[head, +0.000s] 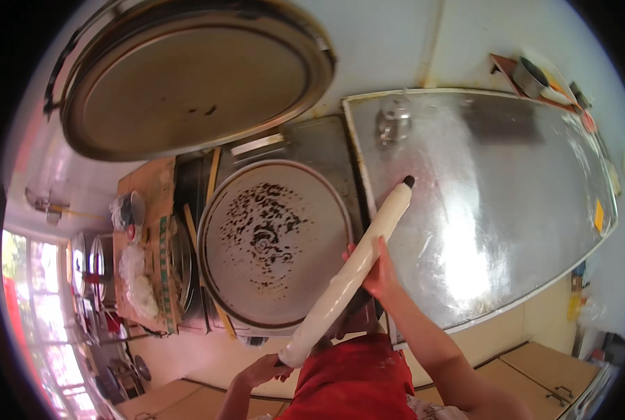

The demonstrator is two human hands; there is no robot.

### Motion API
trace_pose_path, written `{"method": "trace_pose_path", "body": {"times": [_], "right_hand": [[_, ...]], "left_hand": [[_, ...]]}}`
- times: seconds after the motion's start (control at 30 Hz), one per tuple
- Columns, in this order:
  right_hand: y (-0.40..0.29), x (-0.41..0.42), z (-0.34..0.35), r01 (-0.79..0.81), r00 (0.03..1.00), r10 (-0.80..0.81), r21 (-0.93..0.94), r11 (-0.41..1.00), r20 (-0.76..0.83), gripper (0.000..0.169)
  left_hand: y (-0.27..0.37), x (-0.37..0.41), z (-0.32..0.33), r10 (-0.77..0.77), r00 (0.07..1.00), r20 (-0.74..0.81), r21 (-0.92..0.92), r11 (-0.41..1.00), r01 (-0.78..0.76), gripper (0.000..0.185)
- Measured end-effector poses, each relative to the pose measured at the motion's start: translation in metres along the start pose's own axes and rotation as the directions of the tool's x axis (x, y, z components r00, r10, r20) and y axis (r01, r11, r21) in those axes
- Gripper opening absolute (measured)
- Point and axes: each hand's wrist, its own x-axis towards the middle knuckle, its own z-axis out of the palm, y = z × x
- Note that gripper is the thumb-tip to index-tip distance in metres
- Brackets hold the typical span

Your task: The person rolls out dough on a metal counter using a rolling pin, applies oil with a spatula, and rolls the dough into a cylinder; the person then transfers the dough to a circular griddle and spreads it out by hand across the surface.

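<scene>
A long rod, likely a rolling pin, is wrapped in a thin sheet of pale dough (344,283). I hold it slantwise in the air with both hands. My left hand (262,371) grips the lower end, where the dough stops. Further up, my right hand (380,270) supports the roll from its right side, some fingers hidden behind it. The dark tip of the rod (409,181) sticks out at the upper end. Left of the roll lies a large round metal pan (312,262), its surface marked with oil and dark scorched spots.
A large round lid (197,89) stands raised behind the pan. To the right is a shiny metal worktop (428,262) bearing a metal kettle (395,123). Cardboard (155,194) with a plastic bag (136,283) is at left. Wooden sticks (223,317) lie by the pan.
</scene>
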Motion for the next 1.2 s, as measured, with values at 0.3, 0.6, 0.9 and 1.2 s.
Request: {"method": "trace_pose_path", "body": {"times": [0.3, 0.6, 0.9, 1.2], "right_hand": [[0.133, 0.043, 0.046, -0.145, 0.986, 0.160, -0.238, 0.960, 0.043, 0.056], [0.105, 0.050, 0.037, 0.202, 0.966, -0.093, -0.930, -0.309, 0.240, 0.053], [0.126, 0.069, 0.065, 0.748, 0.546, 0.750, 0.184, -0.637, 0.373, 0.039], [0.106, 0.058, 0.045, 0.837, 0.251, 0.743, 0.246, -0.488, 0.620, 0.030]], "left_hand": [[-0.126, 0.017, 0.022, 0.190, 0.567, -0.801, 0.214, 0.976, -0.024, 0.032], [-0.139, 0.078, -0.002, 0.235, 0.464, -0.854, 0.275, 0.961, 0.019, 0.023], [-0.114, 0.092, -0.004, 0.329, 0.408, -0.852, 0.392, 0.916, 0.081, 0.026], [-0.134, 0.105, 0.005, 0.334, 0.425, -0.841, 0.428, 0.892, 0.146, 0.027]]}}
